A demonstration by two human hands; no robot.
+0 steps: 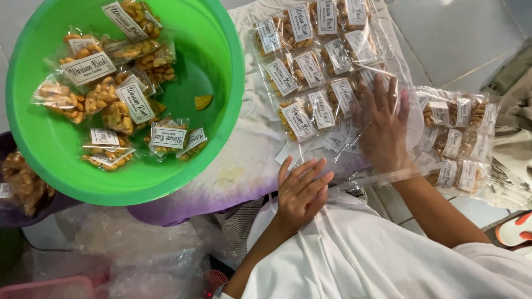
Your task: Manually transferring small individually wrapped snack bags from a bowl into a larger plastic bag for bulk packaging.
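Observation:
A large clear plastic bag (327, 61) lies on a white and purple cloth (244, 160), filled with rows of small labelled snack packets. My right hand (382, 127) lies flat at the bag's near right end with fingers spread, seemingly under the clear film, beside the nearest packets. My left hand (302, 191) rests palm down at the bag's near edge above my lap, fingers straight and together, gripping nothing. A green basin (233, 83) at the left holds several more of the same packets (88, 66) and one loose snack piece (203, 101).
A second filled clear bag (457, 138) lies right of my right hand. A dark bowl of loose snacks (22, 182) sits at the far left. Crumpled clear plastic (144, 249) and a pink basket (50, 288) are at the lower left, and tiled floor (454, 39) beyond.

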